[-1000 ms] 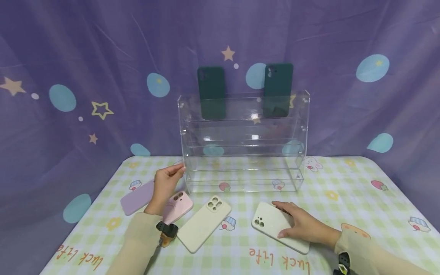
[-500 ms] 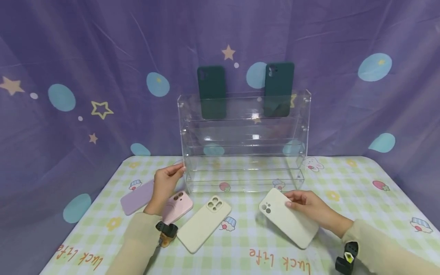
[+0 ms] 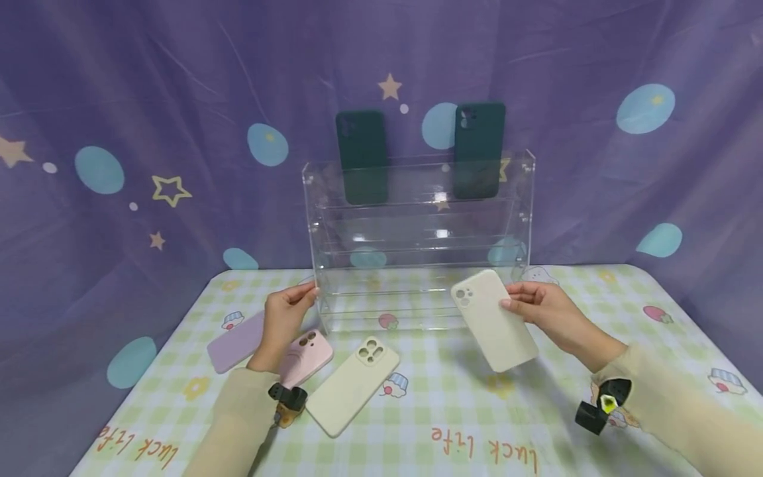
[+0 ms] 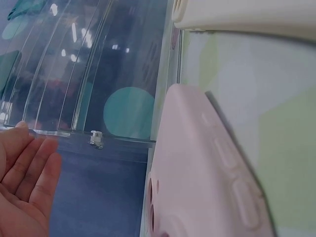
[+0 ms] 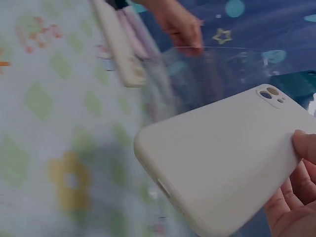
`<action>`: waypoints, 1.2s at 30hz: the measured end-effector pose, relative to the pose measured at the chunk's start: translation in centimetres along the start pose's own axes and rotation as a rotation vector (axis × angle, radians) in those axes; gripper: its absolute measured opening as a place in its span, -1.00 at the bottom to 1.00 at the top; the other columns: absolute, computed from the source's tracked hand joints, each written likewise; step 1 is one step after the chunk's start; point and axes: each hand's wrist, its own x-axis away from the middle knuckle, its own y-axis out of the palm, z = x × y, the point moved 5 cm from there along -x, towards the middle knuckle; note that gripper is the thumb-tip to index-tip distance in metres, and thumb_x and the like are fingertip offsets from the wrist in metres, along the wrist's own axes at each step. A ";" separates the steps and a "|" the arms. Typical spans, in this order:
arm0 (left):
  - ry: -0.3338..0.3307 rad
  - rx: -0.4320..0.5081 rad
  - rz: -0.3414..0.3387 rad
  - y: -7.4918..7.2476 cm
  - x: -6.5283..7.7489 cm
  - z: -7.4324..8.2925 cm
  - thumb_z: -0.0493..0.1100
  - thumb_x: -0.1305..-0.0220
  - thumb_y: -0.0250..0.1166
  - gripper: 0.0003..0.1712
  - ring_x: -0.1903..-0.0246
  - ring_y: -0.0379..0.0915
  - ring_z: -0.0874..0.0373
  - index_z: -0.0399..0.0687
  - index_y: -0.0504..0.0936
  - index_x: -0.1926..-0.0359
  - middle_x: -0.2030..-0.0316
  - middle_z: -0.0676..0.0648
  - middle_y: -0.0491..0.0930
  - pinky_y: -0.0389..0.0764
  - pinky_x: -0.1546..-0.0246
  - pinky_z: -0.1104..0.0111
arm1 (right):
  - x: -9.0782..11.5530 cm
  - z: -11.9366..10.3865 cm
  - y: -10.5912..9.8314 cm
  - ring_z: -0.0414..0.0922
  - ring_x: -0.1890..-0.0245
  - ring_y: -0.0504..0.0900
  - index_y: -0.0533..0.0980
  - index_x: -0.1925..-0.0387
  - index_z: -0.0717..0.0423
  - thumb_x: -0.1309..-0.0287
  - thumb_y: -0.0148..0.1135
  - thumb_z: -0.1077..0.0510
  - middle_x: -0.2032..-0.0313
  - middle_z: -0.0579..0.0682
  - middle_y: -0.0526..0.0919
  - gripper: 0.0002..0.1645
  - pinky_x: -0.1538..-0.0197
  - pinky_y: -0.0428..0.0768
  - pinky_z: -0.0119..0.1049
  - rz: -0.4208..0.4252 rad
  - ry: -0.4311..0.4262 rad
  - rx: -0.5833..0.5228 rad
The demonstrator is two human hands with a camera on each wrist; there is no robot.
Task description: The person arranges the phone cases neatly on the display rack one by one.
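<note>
Just in front of the clear rack (image 3: 417, 225), toward its right end, the right hand (image 3: 548, 318) has the white case (image 3: 495, 324) pinched by one long edge, tilted, off the table (image 3: 369, 457). My worry: that off-centre hold lets it twist and clip a shelf. The left hand (image 3: 283, 324) pinches the rack's side; too loose, and a bump could tip the green cases (image 3: 362, 159) up top.
</note>
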 end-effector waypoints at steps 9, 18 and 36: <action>0.000 -0.014 0.004 0.0 -0.1 0.2 -0.35 -0.20 0.28 -0.74 0.39 0.61 0.33 -0.48 0.61 0.12 0.19 -0.39 0.61 0.59 0.34 0.57 | -1.7 -5.0 -2.4 -0.34 0.34 0.63 0.58 0.31 -0.12 -0.19 0.24 0.27 0.38 -0.27 0.70 -0.83 0.32 0.57 -0.48 0.134 -0.117 -0.197; -0.001 -0.024 -0.008 0.1 -0.6 -0.5 -0.31 -0.22 0.28 -0.72 0.38 0.61 0.33 -0.45 0.62 0.10 0.18 -0.37 0.62 0.58 0.34 0.59 | -3.8 -10.3 -4.0 -0.27 0.39 0.64 0.62 0.34 0.05 -0.11 0.28 0.35 0.41 -0.14 0.71 -0.85 0.38 0.56 -0.48 0.226 -0.331 -0.353; -0.025 -0.027 -0.007 0.1 -0.7 -1.9 -0.24 -0.22 0.30 -0.69 0.39 0.60 0.38 -0.40 0.62 0.08 0.15 -0.33 0.62 0.56 0.34 0.62 | -10.3 -15.1 -5.2 -0.23 0.42 0.58 0.55 0.34 0.17 -0.09 0.27 0.38 0.44 -0.05 0.65 -0.89 0.44 0.51 -0.47 0.449 -0.416 -0.502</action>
